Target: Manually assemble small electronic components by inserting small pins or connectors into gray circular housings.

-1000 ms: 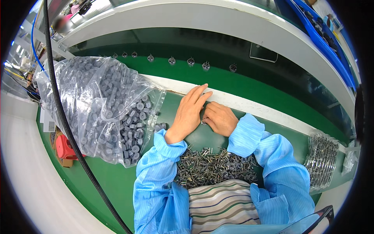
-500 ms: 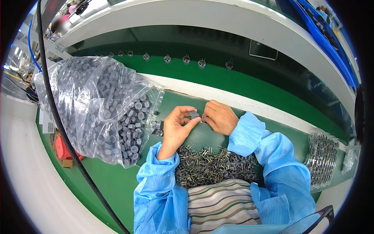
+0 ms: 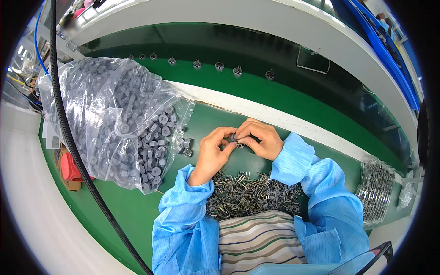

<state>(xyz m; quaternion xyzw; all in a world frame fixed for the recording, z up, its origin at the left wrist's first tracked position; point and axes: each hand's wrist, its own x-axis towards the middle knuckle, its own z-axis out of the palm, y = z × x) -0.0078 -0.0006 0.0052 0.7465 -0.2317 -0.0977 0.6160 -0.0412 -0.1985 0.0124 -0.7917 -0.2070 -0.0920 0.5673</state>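
Observation:
Above the pile of small metal-pinned parts (image 3: 256, 195), my two hands meet fingertip to fingertip. My left hand (image 3: 214, 150) is closed, pinching a small grey round plastic part (image 3: 233, 137). My right hand (image 3: 263, 139) is closed on the same part from the other side, thumb and index finger pressed to it. Something small and shiny shows between the fingertips, mostly hidden. Left of my left hand, a few loose grey pieces (image 3: 184, 147) lie by the mouth of a large clear plastic bag (image 3: 103, 121), which is full of similar grey round parts.
A row of several small round parts with upright pins (image 3: 219, 66) stands on the green conveyor belt (image 3: 247, 87) behind a white rail (image 3: 270, 122). At right lie clear trays of parts (image 3: 376, 192). A black cable (image 3: 73, 142) hangs across the left. A red object (image 3: 69, 167) sits below the bag.
My right fingers have moved in against the grey part and now overlap it. My left fingers have curled closer round it. The view has shifted slightly.

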